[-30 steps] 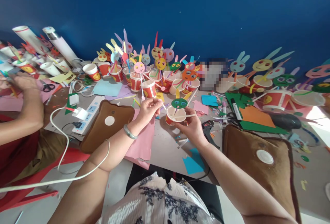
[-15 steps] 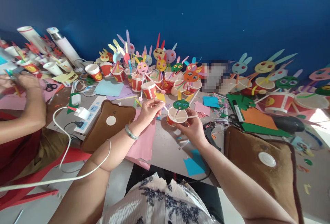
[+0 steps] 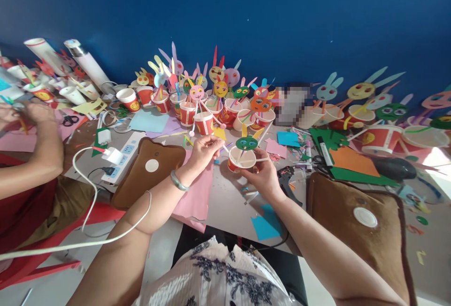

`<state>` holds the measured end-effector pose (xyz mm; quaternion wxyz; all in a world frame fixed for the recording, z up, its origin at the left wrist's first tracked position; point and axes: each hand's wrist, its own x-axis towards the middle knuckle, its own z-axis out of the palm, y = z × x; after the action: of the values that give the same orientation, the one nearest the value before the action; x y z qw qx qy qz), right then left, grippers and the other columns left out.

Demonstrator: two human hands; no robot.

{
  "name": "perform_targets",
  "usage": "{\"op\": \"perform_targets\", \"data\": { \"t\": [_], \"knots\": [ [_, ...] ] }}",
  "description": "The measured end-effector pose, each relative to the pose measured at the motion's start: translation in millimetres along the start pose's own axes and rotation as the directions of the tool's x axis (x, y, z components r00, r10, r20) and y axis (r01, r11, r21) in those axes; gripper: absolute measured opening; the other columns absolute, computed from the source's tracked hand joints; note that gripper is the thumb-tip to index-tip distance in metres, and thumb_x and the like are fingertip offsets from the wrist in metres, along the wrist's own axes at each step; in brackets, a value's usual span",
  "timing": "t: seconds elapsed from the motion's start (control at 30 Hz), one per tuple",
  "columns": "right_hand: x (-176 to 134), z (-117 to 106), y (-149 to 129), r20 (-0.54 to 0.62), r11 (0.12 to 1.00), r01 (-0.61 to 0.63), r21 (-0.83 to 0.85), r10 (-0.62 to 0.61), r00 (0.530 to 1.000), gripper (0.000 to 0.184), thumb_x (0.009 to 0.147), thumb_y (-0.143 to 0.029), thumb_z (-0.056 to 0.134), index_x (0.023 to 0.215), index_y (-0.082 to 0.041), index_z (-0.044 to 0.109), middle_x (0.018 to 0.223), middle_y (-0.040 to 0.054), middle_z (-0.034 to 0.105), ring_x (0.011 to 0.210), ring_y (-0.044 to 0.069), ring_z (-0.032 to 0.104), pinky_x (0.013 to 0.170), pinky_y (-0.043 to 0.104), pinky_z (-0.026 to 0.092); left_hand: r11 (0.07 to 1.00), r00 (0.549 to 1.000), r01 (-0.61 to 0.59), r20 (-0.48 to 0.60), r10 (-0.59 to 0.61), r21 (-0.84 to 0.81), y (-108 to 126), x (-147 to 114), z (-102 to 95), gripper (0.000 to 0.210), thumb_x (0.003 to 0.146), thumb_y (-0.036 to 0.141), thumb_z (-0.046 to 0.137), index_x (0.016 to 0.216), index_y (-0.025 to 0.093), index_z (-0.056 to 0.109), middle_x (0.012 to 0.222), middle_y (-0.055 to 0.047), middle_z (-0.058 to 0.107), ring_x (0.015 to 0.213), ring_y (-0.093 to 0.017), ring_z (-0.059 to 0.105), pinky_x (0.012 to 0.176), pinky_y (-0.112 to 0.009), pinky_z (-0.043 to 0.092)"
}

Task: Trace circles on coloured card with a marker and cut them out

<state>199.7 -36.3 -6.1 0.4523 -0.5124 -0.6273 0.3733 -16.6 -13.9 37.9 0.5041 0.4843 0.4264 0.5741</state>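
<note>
Near the middle of my view, over the table (image 3: 225, 198), I am holding a red paper cup (image 3: 234, 166) with the right hand (image 3: 264, 175), its thumb and fingers clamping the wall from the four o'clock side. I am not able to tell whether the base is resting on the tabletop. Taking this cup as my clock's centre, the left hand (image 3: 206, 150) is lying at nine o'clock, apart from the right, and is pinching a white strip (image 3: 225, 146) that is pointing towards the rim. A green face (image 3: 247, 143) with yellow ears is rising above the cup's opening, and a second white strip (image 3: 262, 159) is sticking out at three, beside the right fingers.

Farther out, a pink-faced figure (image 3: 197, 92) is standing between ten and eleven, and an orange-faced one (image 3: 260, 103) at one, both among other decorated cups. At four, I am seeing a black glue gun (image 3: 286, 173) lying near the right wrist, with a brown cushion (image 3: 355, 231) spreading beyond it. Blue paper (image 3: 265, 226) is lying at five and a pink sheet (image 3: 193, 198) at eight. Far off at nine, a co-worker's arm (image 3: 47, 151) is showing.
</note>
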Motion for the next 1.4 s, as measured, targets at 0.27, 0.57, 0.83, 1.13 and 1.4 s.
{"op": "perform_targets", "data": {
  "t": [0.27, 0.57, 0.83, 1.13, 1.4],
  "knots": [
    [0.0, 0.2, 2.0, -0.005, 0.999, -0.016, 0.033, 0.016, 1.0, 0.08, 0.063, -0.035, 0.091, 0.136, -0.026, 0.058, 0.122, 0.0108, 0.074, 0.112, 0.033, 0.069, 0.087, 0.044, 0.058, 1.0, 1.0, 0.004, 0.012, -0.004, -0.002, 1.2, -1.1, 1.3, 0.039, 0.077, 0.052, 0.079, 0.069, 0.017, 0.065, 0.049, 0.004, 0.056, 0.044, -0.007, 0.051, 0.046, -0.02, 0.044],
    [-1.0, 1.1, 2.4, -0.023, 0.999, -0.03, 0.028, 0.031, 0.999, 0.082, 0.064, -0.038, 0.09, 0.137, -0.025, 0.057, 0.119, 0.0114, 0.073, 0.109, 0.032, 0.069, 0.084, 0.044, 0.057, 0.999, 1.0, 0.023, -0.002, -0.023, -0.026, -3.4, -0.4, 1.2, 0.042, 0.075, 0.056, 0.081, 0.072, 0.017, 0.067, 0.049, 0.005, 0.056, 0.044, -0.007, 0.052, 0.045, -0.02, 0.044],
    [0.5, 1.0, 2.6, -0.037, 1.0, -0.019, 0.007, 0.019, 0.999, 0.08, 0.065, -0.039, 0.089, 0.137, -0.026, 0.057, 0.123, 0.0109, 0.072, 0.106, 0.03, 0.069, 0.082, 0.042, 0.057, 0.993, 0.995, 0.093, 0.032, -0.091, -0.076, 0.0, 0.3, 2.4, 0.042, 0.063, 0.047, 0.09, 0.079, 0.016, 0.067, 0.08, 0.0, 0.071, 0.045, -0.004, 0.053, 0.042, -0.018, 0.043],
    [0.6, -0.4, -8.3, -0.054, 0.997, -0.017, -0.074, 0.013, 0.998, 0.076, 0.067, -0.044, 0.087, 0.135, -0.025, 0.059, 0.122, 0.0111, 0.072, 0.102, 0.03, 0.069, 0.079, 0.042, 0.056, 0.993, 0.993, 0.117, 0.009, -0.117, -0.026, 6.3, 0.2, 0.0, 0.044, 0.064, 0.047, 0.09, 0.085, 0.016, 0.067, 0.063, 0.003, 0.064, 0.045, -0.006, 0.054, 0.041, -0.019, 0.043],
    [1.3, 0.4, -14.3, -0.06, 0.994, -0.021, -0.104, 0.014, 0.998, 0.073, 0.067, -0.049, 0.087, 0.132, -0.025, 0.062, 0.121, 0.0115, 0.072, 0.103, 0.031, 0.069, 0.084, 0.045, 0.055, 0.997, 0.997, 0.062, -0.05, -0.06, 0.036, 14.2, -1.4, -1.6, 0.041, 0.07, 0.05, 0.086, 0.079, 0.016, 0.065, 0.062, 0.003, 0.062, 0.047, -0.006, 0.054, 0.043, -0.018, 0.043]
  ]
}}
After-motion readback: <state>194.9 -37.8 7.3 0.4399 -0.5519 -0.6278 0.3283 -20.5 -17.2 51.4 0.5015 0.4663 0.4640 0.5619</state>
